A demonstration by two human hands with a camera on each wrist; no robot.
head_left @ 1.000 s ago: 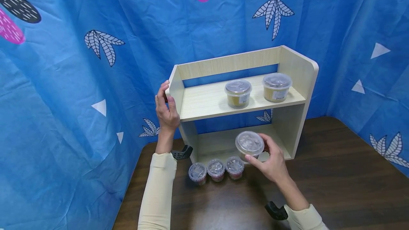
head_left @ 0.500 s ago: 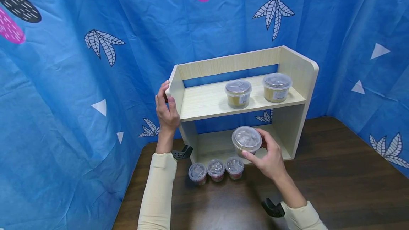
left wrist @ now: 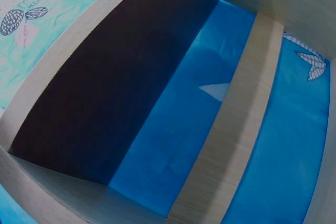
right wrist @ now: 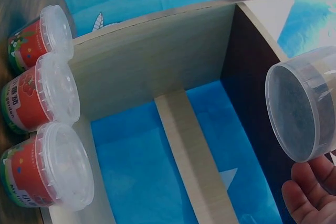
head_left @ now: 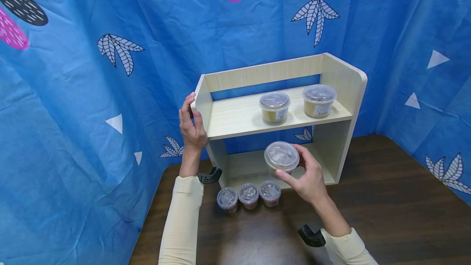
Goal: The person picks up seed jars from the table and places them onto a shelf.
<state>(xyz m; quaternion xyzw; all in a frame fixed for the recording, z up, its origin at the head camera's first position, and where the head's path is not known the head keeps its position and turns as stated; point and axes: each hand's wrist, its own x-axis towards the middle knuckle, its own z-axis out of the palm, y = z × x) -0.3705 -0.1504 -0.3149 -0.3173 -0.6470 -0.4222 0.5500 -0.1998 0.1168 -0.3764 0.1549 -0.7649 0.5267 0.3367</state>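
Item: lidded tub (head_left: 281,158), gripped in right hand (head_left: 307,179) before the shelf unit's (head_left: 344,79) lower bay; keep it level; left hand (head_left: 192,128), fingers straight, steadies the left panel.

Blue patterned curtain (head_left: 73,105) encloses the back and sides. Dark wood-grain surface (head_left: 397,207) carries a pale two-tier shelf (head_left: 342,77).
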